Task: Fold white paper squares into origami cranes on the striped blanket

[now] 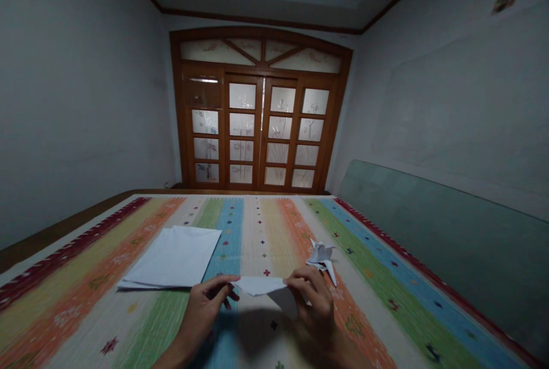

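Paper in hand: a white folded sheet (259,285) is held just above the striped mat (386,277), low in the middle of the view, stretched between the two hands.
Left hand: the left hand (205,307) pinches the sheet's left tip between thumb and fingertips, the fingers drawn narrow and closed on the paper.
Right hand: the right hand (314,300) grips the other end with the thumb on top and the fingers curled under; a flap of the sheet hangs below them.
Done so far: the sheet is already creased into a long, narrow, pointed strip, so several folds look made, but it does not yet read as a finished shape.
Finished piece: a small paper figure (322,257) with pointed wings lies on the mat just beyond the right hand, not touching it.
Left over: a stack of flat sheets (175,257) lies on the mat beyond the left hand, well apart from it and unfolded; how many sheets it holds cannot be told.
Around: a wooden door (257,129) with frosted panes stands at the far end, and a green padded panel (429,231) runs along the right side.
In the way: nothing lies between the hands; only the paper figure is close enough to be brushed by the right hand. The dim light hides the finer creases.
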Demonstrator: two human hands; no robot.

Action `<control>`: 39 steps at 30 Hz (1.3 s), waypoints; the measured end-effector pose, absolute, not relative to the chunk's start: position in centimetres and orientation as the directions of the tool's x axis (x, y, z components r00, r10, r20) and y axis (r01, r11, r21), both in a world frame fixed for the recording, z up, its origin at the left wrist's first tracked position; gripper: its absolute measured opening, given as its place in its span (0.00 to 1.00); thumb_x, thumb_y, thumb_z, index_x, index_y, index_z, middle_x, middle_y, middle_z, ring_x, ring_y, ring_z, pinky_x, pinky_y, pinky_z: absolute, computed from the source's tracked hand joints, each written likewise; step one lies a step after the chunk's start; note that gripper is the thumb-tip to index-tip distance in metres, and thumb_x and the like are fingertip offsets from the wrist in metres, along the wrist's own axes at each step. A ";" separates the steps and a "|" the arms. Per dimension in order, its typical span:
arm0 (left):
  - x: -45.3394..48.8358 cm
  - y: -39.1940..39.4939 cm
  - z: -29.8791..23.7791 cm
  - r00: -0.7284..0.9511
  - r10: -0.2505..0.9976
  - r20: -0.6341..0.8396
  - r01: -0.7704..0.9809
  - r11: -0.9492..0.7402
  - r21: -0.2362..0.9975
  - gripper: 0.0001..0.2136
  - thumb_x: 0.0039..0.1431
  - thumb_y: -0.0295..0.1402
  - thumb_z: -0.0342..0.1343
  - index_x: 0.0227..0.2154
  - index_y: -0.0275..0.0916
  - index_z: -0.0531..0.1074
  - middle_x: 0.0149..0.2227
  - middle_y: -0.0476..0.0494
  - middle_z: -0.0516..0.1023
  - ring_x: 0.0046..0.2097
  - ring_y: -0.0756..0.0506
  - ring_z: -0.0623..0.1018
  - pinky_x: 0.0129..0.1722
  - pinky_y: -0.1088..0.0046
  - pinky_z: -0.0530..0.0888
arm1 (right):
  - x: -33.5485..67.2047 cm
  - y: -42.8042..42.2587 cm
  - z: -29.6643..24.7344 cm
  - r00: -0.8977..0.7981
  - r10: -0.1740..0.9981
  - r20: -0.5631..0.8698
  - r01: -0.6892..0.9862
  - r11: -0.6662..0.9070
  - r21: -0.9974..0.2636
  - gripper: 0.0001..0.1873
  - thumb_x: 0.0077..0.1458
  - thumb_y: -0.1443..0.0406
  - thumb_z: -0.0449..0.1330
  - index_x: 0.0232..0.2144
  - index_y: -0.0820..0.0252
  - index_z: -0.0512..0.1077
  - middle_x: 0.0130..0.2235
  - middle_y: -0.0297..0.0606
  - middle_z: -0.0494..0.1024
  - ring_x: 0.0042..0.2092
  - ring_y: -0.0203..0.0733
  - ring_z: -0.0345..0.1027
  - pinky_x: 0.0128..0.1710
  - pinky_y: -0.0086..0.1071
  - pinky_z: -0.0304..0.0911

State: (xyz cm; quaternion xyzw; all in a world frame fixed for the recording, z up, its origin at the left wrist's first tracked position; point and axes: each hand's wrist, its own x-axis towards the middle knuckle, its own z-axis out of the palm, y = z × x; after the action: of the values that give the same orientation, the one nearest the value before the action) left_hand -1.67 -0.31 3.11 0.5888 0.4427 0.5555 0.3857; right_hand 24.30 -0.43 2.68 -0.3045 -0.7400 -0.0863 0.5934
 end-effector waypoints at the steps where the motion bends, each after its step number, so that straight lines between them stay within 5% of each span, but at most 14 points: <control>1: -1.7 -0.3 3.1 -0.014 0.946 0.325 0.099 -0.322 0.941 0.16 0.52 0.47 0.65 0.32 0.37 0.85 0.23 0.43 0.82 0.24 0.45 0.79 0.23 0.74 0.76 | 24.3 -0.4 2.6 -0.120 0.345 0.931 0.553 0.802 -0.226 0.12 0.60 0.75 0.59 0.38 0.54 0.78 0.32 0.38 0.77 0.34 0.43 0.71 0.33 0.35 0.66; 10: -1.6 -0.4 2.9 -0.016 0.893 0.449 0.060 -0.447 0.892 0.12 0.55 0.44 0.64 0.30 0.39 0.82 0.31 0.44 0.80 0.27 0.46 0.79 0.22 0.76 0.75 | 24.3 -0.1 2.3 -0.085 0.427 0.900 0.555 0.770 -0.313 0.12 0.60 0.72 0.58 0.35 0.54 0.80 0.31 0.39 0.79 0.33 0.44 0.73 0.32 0.35 0.67; 17: -1.2 -0.3 1.9 0.064 0.892 0.447 0.238 -0.449 0.862 0.18 0.53 0.47 0.66 0.42 0.43 0.81 0.43 0.41 0.81 0.41 0.41 0.80 0.35 0.72 0.79 | 23.5 -0.1 2.2 0.054 0.628 0.776 0.400 0.698 -0.594 0.08 0.59 0.68 0.61 0.29 0.55 0.78 0.29 0.37 0.79 0.32 0.44 0.74 0.32 0.32 0.68; 25: -0.2 -0.7 1.6 0.213 0.932 0.294 0.182 -0.333 0.925 0.19 0.59 0.48 0.61 0.45 0.40 0.80 0.40 0.38 0.84 0.40 0.40 0.81 0.38 0.70 0.78 | 22.0 0.3 1.1 0.076 0.880 0.468 0.111 0.459 -0.881 0.13 0.55 0.56 0.65 0.27 0.59 0.78 0.28 0.39 0.80 0.31 0.44 0.73 0.31 0.32 0.69; 32: -0.4 -0.2 1.7 0.117 0.967 0.227 0.101 -0.239 0.966 0.24 0.55 0.53 0.62 0.42 0.36 0.82 0.37 0.38 0.85 0.38 0.39 0.82 0.32 0.72 0.76 | 22.1 0.7 0.9 0.001 0.931 0.364 0.000 0.364 -0.931 0.17 0.51 0.51 0.68 0.27 0.59 0.77 0.26 0.36 0.77 0.27 0.41 0.70 0.25 0.30 0.67; 39: -0.8 -0.1 2.5 0.020 0.973 0.232 0.121 -0.232 0.965 0.22 0.51 0.51 0.64 0.37 0.37 0.84 0.38 0.37 0.86 0.43 0.36 0.83 0.43 0.64 0.79 | 21.9 0.3 1.2 -0.155 0.936 0.317 -0.029 0.317 -0.948 0.18 0.51 0.49 0.66 0.29 0.58 0.74 0.27 0.35 0.76 0.28 0.42 0.71 0.27 0.31 0.65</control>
State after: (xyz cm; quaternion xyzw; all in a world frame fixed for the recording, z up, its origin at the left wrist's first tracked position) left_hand -0.85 -0.08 2.53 0.5862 0.4665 0.5221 0.4076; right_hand 21.94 0.34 1.17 -0.3710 -0.6110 0.4516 0.5339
